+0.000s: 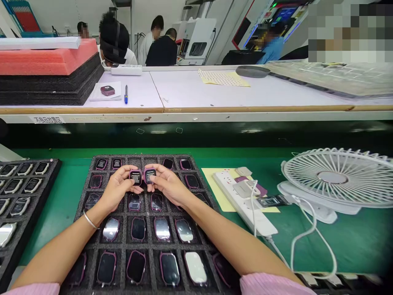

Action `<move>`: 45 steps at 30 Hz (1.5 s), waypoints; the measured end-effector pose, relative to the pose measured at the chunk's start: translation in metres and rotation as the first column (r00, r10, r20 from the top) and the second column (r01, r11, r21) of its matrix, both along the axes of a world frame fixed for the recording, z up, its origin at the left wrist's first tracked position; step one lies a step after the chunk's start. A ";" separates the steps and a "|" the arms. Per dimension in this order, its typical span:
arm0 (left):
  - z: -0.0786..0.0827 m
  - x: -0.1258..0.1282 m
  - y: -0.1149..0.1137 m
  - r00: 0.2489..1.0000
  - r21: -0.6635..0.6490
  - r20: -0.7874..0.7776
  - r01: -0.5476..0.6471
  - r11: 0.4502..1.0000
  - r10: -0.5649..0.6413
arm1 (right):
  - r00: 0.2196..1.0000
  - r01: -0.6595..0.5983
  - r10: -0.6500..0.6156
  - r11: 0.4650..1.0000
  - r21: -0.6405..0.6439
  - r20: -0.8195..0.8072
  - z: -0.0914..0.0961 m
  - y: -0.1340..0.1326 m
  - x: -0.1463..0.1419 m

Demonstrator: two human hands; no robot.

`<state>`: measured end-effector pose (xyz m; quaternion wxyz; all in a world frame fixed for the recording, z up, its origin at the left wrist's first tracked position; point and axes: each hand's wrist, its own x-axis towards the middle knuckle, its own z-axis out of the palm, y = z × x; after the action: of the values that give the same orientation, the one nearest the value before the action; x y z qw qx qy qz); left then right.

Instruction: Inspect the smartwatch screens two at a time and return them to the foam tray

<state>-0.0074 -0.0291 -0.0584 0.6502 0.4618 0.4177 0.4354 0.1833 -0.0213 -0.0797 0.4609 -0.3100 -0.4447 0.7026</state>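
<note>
Left hand [122,182] and right hand [168,183] each pinch a lit watch [135,177] above the foam tray [123,246]; two lit watches [101,164] sit by its far-left corner, mostly seemingly dark watches [138,228] remaining.

The power strip [245,207] lies between the tray [150,247] and fan [333,177].

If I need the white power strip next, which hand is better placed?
Probably your right hand: the power strip lies right of the tray, so your left hand would have to cross over. Each holds a purple-cased device, so the right needs freeing first.
</note>
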 end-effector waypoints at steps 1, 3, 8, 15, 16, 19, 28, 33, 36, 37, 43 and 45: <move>0.000 0.000 0.000 1.000 0.005 -0.001 0.002 1.000 -0.002 | 1.000 0.000 0.000 1.000 0.005 0.000 0.000 0.000 0.000; -0.001 0.000 -0.001 1.000 0.013 -0.008 0.002 1.000 -0.002 | 1.000 -0.001 0.001 1.000 0.012 -0.002 -0.001 0.000 0.000; -0.001 0.000 0.000 0.999 0.017 -0.033 -0.013 1.000 0.013 | 1.000 -0.005 0.004 1.000 0.020 0.004 -0.002 0.000 -0.001; 0.000 0.002 0.001 0.999 0.024 -0.044 -0.026 0.999 0.027 | 1.000 -0.016 0.016 1.000 0.023 0.007 -0.001 -0.001 -0.001; 0.000 0.003 0.001 0.999 0.025 -0.045 -0.028 0.999 0.030 | 1.000 -0.016 0.016 1.000 0.022 0.008 -0.001 -0.001 -0.001; -0.001 0.003 0.001 0.998 0.031 -0.052 -0.034 0.999 0.036 | 1.000 -0.014 0.014 1.000 0.024 0.008 0.000 -0.001 -0.001; 0.000 0.002 0.000 0.998 0.009 0.001 -0.056 0.998 0.056 | 0.999 -0.037 0.033 0.995 -0.094 -0.035 0.005 0.000 0.002; 0.000 0.003 0.001 1.000 -0.017 0.006 -0.027 1.000 0.027 | 0.999 0.026 -0.024 0.997 -0.077 0.022 0.003 -0.001 0.001; 0.000 0.003 0.000 1.000 -0.045 -0.012 -0.022 0.999 0.021 | 0.998 0.048 -0.045 0.996 -0.082 0.041 0.002 0.000 -0.001; 0.000 0.003 0.000 1.000 -0.054 -0.012 -0.021 0.998 0.020 | 0.999 0.046 -0.043 0.994 -0.096 0.033 0.002 0.000 -0.001; 0.002 0.000 0.000 0.999 -0.070 0.038 0.003 0.998 -0.001 | 0.999 0.034 -0.038 0.990 -0.134 -0.021 0.003 0.001 -0.001; 0.003 0.000 -0.001 0.999 -0.065 0.034 0.009 0.998 -0.007 | 0.999 0.033 -0.035 0.992 -0.125 -0.018 0.003 0.000 -0.001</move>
<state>-0.0077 -0.0301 -0.0557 0.6737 0.4346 0.4186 0.4266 0.1828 -0.0211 -0.0770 0.4569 -0.3388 -0.3898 0.7242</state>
